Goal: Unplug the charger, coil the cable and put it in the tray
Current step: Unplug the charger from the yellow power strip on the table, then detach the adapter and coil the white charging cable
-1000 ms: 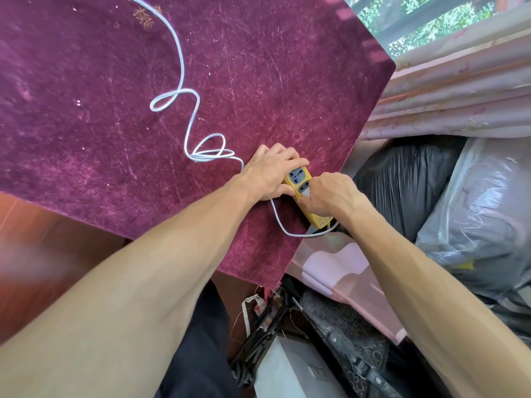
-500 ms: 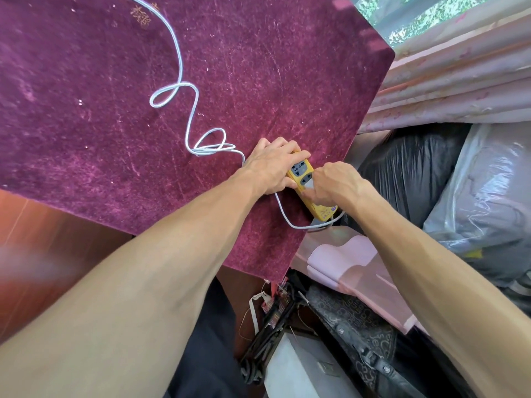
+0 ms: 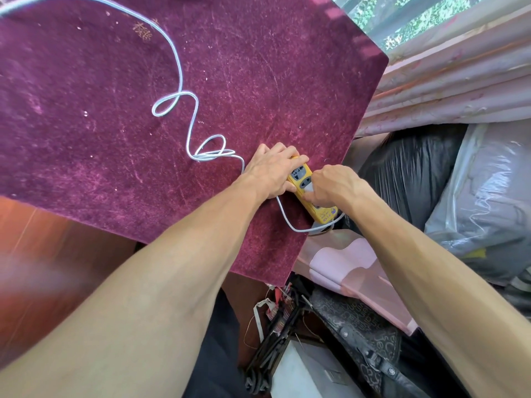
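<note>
A yellow power strip (image 3: 302,177) lies near the right edge of the purple velvet tablecloth (image 3: 115,139). My left hand (image 3: 273,170) grips the strip's far end and holds it down. My right hand (image 3: 333,183) pinches a white charger plug (image 3: 309,188) seated in the strip; my fingers hide most of the plug. A white cable (image 3: 184,90) runs from under my hands across the cloth in two loose loops and leaves the frame at the top left. No tray is in view.
Right of the table hang pink curtains (image 3: 445,81). Below them lie a black plastic bag (image 3: 408,168), a clear plastic bag (image 3: 488,196) and pink folded cloth (image 3: 344,262). Dark straps and a white box (image 3: 301,374) sit on the floor by the table corner.
Both hands have stayed on the power strip and plug. The camera has shifted slightly, so the scene sits a little lower in the frame. The cable loops have not moved.
</note>
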A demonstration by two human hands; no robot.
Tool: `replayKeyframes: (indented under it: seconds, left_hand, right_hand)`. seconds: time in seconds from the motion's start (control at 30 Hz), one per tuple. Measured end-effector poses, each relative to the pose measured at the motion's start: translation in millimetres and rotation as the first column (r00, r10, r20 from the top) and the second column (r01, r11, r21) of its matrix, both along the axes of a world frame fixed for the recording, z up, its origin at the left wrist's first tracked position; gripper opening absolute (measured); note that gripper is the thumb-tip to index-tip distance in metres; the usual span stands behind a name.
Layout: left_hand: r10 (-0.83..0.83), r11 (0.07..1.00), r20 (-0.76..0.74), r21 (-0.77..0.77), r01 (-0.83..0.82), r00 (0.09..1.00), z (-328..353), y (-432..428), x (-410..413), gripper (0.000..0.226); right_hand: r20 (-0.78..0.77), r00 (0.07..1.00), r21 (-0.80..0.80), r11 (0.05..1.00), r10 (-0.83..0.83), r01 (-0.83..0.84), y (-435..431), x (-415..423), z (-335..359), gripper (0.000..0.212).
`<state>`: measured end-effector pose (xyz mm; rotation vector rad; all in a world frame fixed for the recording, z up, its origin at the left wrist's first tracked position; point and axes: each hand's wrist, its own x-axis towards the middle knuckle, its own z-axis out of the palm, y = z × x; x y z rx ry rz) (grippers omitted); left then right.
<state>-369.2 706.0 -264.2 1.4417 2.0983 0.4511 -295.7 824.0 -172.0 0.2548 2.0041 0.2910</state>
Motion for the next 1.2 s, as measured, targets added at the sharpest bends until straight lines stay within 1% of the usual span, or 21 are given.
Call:
replayKeyframes:
  seconds: [0.07, 0.13, 0.2, 0.27, 0.3, 0.33, 0.37, 0.4, 0.43, 0.47, 0.53, 0.6, 0.63, 0.67, 0.7, 0.8, 0.93, 0.97, 1.03, 1.1, 1.2]
  left_hand:
    - [-0.010, 1.000, -0.028, -0.016, 0.010, 1.000, 3.1, 2.3, 0.7, 0.074]
    - [-0.030, 0.997, -0.058, -0.073, 0.025, 0.998, 12.6, 4.0, 2.1, 0.075]
    - [-0.054, 0.990, -0.100, -0.132, 0.041, 0.994, 31.7, 2.6, 4.9, 0.077]
    - [-0.026, 0.990, -0.085, -0.137, 0.014, 0.996, 62.9, -4.4, 9.1, 0.070]
    - [0.045, 0.992, 0.011, -0.119, -0.043, 0.999, 83.5, -10.9, 12.3, 0.061]
    - [0.147, 0.985, 0.185, -0.116, -0.127, 0.972, 107.1, -20.6, 16.3, 0.053]
    - [0.244, 0.969, 0.378, -0.128, -0.210, 0.893, 132.1, -34.2, 21.8, 0.047]
    - [0.325, 0.945, 0.535, -0.153, -0.289, 0.780, 157.1, -49.3, 26.8, 0.043]
    - [0.378, 0.920, 0.638, -0.175, -0.352, 0.671, 182.0, -65.8, 29.9, 0.040]
    - [0.409, 0.897, 0.696, -0.188, -0.399, 0.590, 207.6, -83.4, 33.1, 0.037]
    - [0.446, 0.858, 0.772, -0.225, -0.461, 0.453, 257.7, -113.0, 38.2, 0.034]
    - [0.446, 0.837, 0.844, -0.276, -0.472, 0.298, 303.0, -134.0, 42.9, 0.035]
    - [0.433, 0.839, 0.864, -0.283, -0.464, 0.255, 323.7, -141.6, 44.2, 0.034]
    - [0.421, 0.844, 0.873, -0.279, -0.458, 0.245, 342.6, -148.1, 45.5, 0.034]
    - [0.411, 0.850, 0.874, -0.264, -0.456, 0.259, 359.1, -154.5, 46.7, 0.034]
    - [0.378, 0.843, 0.867, -0.177, -0.508, 0.325, 393.7, -172.6, 56.8, 0.034]
    - [0.350, 0.843, 0.813, -0.056, -0.535, 0.466, 418.6, -186.4, 64.4, 0.018]
    - [0.346, 0.841, 0.811, -0.046, -0.539, 0.471, 422.1, -188.7, 64.9, 0.016]
    - [0.353, 0.824, 0.820, -0.044, -0.566, 0.450, 426.7, -192.6, 66.9, 0.022]
    - [0.359, 0.801, 0.837, -0.048, -0.597, 0.414, 428.5, -197.1, 69.2, 0.031]
    - [0.342, 0.801, 0.857, -0.051, -0.596, 0.386, 430.4, -201.6, 71.4, 0.030]
  right_hand:
    - [-0.036, 0.998, 0.001, 0.999, -0.044, 0.044, 1.5, 2.4, 5.4, 0.047]
    - [-0.106, 0.988, -0.001, 0.993, -0.115, 0.115, 0.2, 11.7, 17.0, 0.044]
    - [-0.223, 0.943, -0.024, 0.968, -0.248, 0.249, -3.9, 26.0, 35.3, 0.042]
    - [-0.338, 0.820, -0.132, 0.886, -0.461, 0.444, -14.1, 43.0, 60.7, 0.047]
    - [-0.378, 0.727, -0.225, 0.819, -0.573, 0.528, -21.9, 52.0, 77.4, 0.047]
    - [-0.405, 0.613, -0.344, 0.735, -0.678, 0.585, -31.9, 61.5, 96.3, 0.042]
    - [-0.419, 0.481, -0.477, 0.637, -0.770, 0.605, -43.6, 71.7, 116.6, 0.033]
    - [-0.425, 0.346, -0.598, 0.547, -0.836, 0.586, -55.5, 80.2, 137.4, 0.024]
    - [-0.423, 0.235, -0.684, 0.478, -0.875, 0.550, -68.6, 86.1, 158.4, 0.020]
    - [-0.411, 0.157, -0.738, 0.429, -0.898, 0.521, -82.8, 91.5, 178.6, 0.021]
    - [-0.397, 0.069, -0.795, 0.381, -0.915, 0.473, -108.3, 99.8, 216.3, 0.034]
    - [-0.367, -0.028, -0.865, 0.330, -0.930, 0.379, -131.3, 106.0, 250.6, 0.044]
    - [-0.352, -0.059, -0.892, 0.315, -0.934, 0.325, -141.0, 107.4, 266.0, 0.046]
    - [-0.347, -0.067, -0.906, 0.316, -0.936, 0.281, -150.0, 108.8, 280.1, 0.046]
    - [-0.355, -0.066, -0.912, 0.329, -0.933, 0.245, -158.5, 110.1, 292.3, 0.046]
    - [-0.380, -0.076, -0.919, 0.366, -0.922, 0.147, -180.0, 114.7, 319.8, 0.040]
    - [-0.380, -0.104, -0.925, 0.375, -0.919, 0.069, -195.7, 121.9, 335.0, 0.040]
    - [-0.387, -0.108, -0.922, 0.382, -0.916, 0.067, -197.0, 126.0, 334.4, 0.036]
    - [-0.401, -0.106, -0.915, 0.392, -0.910, 0.097, -195.9, 134.8, 329.9, 0.028]
    - [-0.438, -0.069, -0.895, 0.428, -0.896, 0.123, -193.2, 141.3, 327.2, 0.025]
    - [-0.467, 0.084, -0.875, 0.473, -0.880, 0.097, -192.1, 145.7, 329.7, 0.025]
